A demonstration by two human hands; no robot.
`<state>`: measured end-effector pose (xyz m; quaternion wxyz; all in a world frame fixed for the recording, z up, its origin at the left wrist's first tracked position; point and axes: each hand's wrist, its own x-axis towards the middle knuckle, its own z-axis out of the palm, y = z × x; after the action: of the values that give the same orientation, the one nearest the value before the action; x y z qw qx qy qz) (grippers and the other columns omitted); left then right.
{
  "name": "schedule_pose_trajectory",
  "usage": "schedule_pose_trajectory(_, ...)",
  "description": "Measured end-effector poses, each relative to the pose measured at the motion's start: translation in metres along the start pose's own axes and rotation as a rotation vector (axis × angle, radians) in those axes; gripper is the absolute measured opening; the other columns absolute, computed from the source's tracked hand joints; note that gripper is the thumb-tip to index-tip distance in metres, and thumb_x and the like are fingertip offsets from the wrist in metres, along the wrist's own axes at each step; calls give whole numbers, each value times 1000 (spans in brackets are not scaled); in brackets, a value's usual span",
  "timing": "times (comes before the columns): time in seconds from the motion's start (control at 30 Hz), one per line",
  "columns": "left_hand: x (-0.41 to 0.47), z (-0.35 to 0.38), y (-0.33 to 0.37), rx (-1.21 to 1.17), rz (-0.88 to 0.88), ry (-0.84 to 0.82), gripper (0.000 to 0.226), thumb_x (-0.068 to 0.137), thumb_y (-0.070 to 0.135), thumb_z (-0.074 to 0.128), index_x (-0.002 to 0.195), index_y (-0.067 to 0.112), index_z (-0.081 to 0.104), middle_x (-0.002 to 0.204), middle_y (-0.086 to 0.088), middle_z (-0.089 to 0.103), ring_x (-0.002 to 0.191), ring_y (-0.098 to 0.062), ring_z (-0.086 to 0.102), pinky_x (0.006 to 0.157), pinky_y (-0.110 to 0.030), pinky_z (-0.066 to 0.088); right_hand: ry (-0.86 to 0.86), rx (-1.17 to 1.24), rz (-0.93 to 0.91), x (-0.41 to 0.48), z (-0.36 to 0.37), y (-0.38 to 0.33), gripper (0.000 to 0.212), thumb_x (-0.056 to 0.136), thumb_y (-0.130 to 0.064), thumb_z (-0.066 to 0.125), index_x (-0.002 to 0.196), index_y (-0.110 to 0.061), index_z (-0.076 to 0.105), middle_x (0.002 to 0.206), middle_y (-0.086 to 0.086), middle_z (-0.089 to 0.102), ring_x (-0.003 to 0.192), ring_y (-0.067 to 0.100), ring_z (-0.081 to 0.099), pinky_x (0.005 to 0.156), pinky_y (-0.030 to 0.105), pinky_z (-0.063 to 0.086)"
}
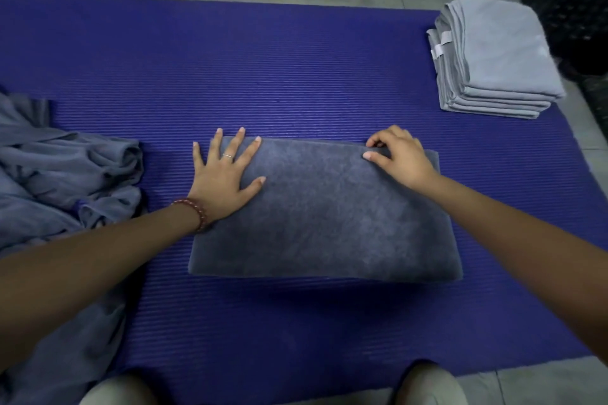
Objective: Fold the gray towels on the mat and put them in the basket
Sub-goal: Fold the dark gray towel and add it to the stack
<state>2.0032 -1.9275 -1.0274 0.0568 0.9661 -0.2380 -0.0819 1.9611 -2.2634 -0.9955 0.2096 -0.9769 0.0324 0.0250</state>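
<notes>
1. I see the left hand (pixel 223 171) flat, fingers spread, on the folded dark gray terry towel (pixel 324 210).
2. The right hand (pixel 399 158) pinches its far edge.
3. It lies under both hands, on the purple ribbed mat (pixel 296 76).

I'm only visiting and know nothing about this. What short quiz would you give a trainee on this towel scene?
1. True or false: the left hand lies flat on the towel.
2. Where is the folded stack? A) under the left hand B) at the mat's far right corner C) on the person's lap
3. Fill in: the crumpled pile lies on the person's ___ side.
Key: 1 true; 2 B; 3 left.
</notes>
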Motion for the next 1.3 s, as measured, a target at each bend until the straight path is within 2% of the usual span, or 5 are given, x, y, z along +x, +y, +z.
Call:
schedule_pose_trajectory(0.37, 33, -18, -12, -393, -173, 235, 20, 96, 25, 46, 104, 20, 63, 112, -2, 57, 108, -25, 45, 83, -34, 21, -276, 56, 67, 32, -1, -11, 14, 86, -38, 64, 83, -26, 59, 81, -7, 57, 91, 17, 52, 85, 32, 38)
schedule_pose_trajectory(0.83, 38, -17, 1, -438, -343, 295, 13, 92, 15, 46, 92, 19, 58, 104, 0, 55, 107, -24, 45, 87, -33, 19, 10, 47, 157, 20, 17, -16, 9, 90, -28, 59, 90, -19, 57, 93, 0, 60, 99, 25, 55, 93, 40, 37)
schedule_pose_trajectory(1.03, 9, -7, 8, -74, 202, 165, 58, 91, 51, 23, 142, 27, 38, 151, -2, 34, 140, -21, 28, 108, -46, 13, -83, -291, -201, -38, 23, -12, 68, 92, -61, 18, 148, -25, 26, 154, -3, 27, 143, 24, 20, 117, 43, 6)
schedule_pose_trajectory(1.13, 3, -3, -8, 7, 121, 24, 78, 80, 75, 10, 148, 38, 11, 158, 4, 11, 146, -26, 4, 113, -54, 0, -161, -348, 49, -63, 18, 22, 78, 80, -76, 2, 147, -38, -7, 157, -13, -7, 147, 22, -4, 115, 46, -8)
schedule_pose_trajectory(1.3, 9, -11, -9, 7, 16, -98, 88, 70, 81, 8, 148, 40, -3, 159, 3, -7, 144, -34, -12, 109, -59, -13, -170, -296, 291, -73, 9, 24, 89, 76, -78, 6, 149, -31, -10, 158, 0, -17, 145, 21, -16, 116, 47, -12)
